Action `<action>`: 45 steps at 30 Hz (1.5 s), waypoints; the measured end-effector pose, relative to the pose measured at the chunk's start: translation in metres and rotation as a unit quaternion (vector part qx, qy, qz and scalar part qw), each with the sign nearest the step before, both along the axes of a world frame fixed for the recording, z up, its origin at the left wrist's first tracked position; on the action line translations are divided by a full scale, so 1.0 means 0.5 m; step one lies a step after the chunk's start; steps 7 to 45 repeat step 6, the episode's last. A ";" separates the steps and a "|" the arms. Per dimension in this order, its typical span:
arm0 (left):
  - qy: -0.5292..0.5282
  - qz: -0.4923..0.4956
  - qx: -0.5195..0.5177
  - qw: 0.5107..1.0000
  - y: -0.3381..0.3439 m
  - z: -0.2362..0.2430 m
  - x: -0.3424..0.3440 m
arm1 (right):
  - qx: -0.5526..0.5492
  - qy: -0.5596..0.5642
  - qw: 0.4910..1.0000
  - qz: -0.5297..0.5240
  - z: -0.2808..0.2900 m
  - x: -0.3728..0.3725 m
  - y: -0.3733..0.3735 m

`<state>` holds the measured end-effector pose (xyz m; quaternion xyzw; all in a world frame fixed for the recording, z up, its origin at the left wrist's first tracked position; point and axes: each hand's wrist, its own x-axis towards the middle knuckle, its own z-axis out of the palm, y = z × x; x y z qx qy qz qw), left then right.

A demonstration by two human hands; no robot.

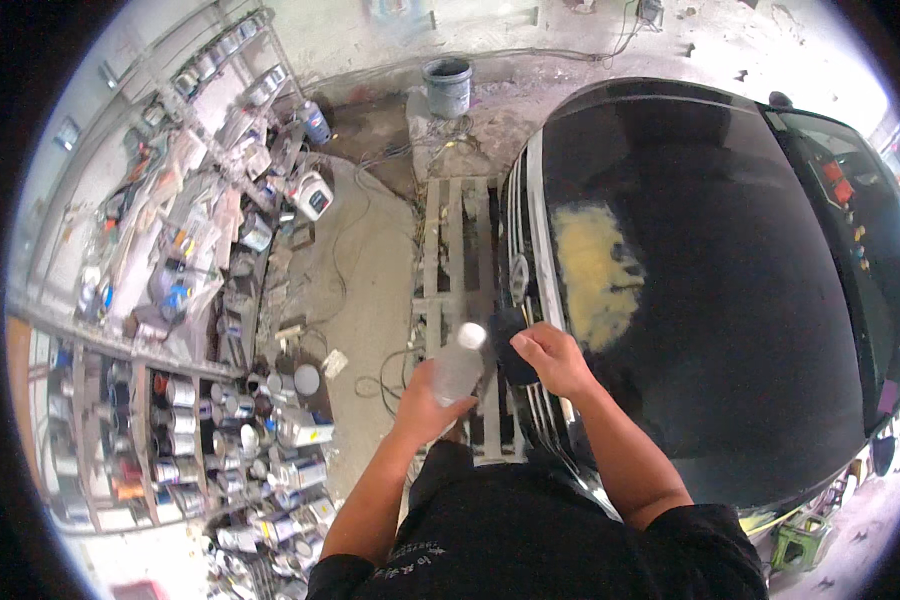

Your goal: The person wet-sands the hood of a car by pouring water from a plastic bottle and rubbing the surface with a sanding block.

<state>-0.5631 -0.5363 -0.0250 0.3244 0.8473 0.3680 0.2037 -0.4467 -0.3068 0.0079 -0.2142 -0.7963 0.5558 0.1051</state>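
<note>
My left hand (420, 408) is wrapped round a clear plastic bottle (457, 370) with a white cap, tilted in front of my body. Close by on the right, the fingers of my right hand (555, 362) are closed on a dark cloth-like or pad-like thing (510, 345); its exact kind is hard to make out. That hand is over the front edge of a black car's hood (740, 260), beside the grille. A yellowish, rough-edged patch of filler (590, 285) shows on the hood, ahead of my right hand.
Wooden pallet slats (454, 235) lie along the car's front. Cluttered shelves (140, 350) with cans fill the left side. A grey bucket (448, 88) stands by the far wall, a white jug (313, 196) near the shelves, and a green crate (800, 543) at lower right.
</note>
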 end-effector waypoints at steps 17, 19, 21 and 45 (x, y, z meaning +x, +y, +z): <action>0.012 -0.115 -0.100 0.988 0.092 0.038 -0.242 | 0.072 -0.083 0.994 -0.004 0.063 -0.221 0.025; 0.012 -0.115 -0.100 0.988 0.092 0.038 -0.242 | 0.072 -0.083 0.994 -0.004 0.063 -0.221 0.025; 0.012 -0.115 -0.100 0.988 0.092 0.038 -0.242 | 0.072 -0.083 0.994 -0.004 0.063 -0.221 0.025; 0.012 -0.115 -0.100 0.988 0.092 0.038 -0.242 | 0.072 -0.083 0.994 -0.004 0.063 -0.221 0.025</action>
